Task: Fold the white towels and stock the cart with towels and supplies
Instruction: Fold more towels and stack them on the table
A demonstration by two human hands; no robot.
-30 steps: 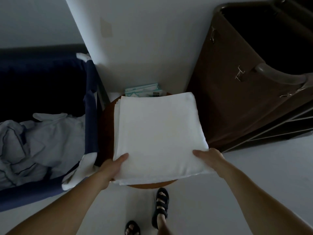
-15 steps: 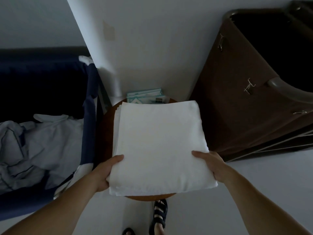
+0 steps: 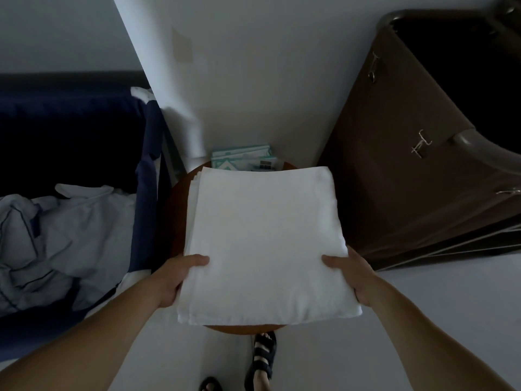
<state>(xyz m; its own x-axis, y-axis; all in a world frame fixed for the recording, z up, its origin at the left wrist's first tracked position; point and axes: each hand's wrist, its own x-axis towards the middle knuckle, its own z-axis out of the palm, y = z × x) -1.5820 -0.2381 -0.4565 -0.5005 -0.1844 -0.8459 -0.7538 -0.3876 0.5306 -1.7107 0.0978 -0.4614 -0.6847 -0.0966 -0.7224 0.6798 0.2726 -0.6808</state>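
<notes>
A stack of folded white towels [image 3: 265, 244] fills the centre of the head view, over a small round wooden table [image 3: 174, 221]. My left hand [image 3: 176, 277] grips the stack's near left edge, thumb on top and fingers under. My right hand [image 3: 352, 273] grips the near right edge the same way. The stack's near end juts past the table's front edge. The brown housekeeping cart [image 3: 423, 153], with its dark fabric bag, stands at the right.
A navy laundry bin [image 3: 149, 176] with crumpled pale linen [image 3: 56, 244] stands at the left. Teal and white packets [image 3: 242, 159] lie at the table's back, against the white wall. My sandalled feet [image 3: 262, 359] show on the pale floor below.
Both hands have drawn the towel stack toward me, so it reaches further over the table's front edge. My grip has slid further under its sides.
</notes>
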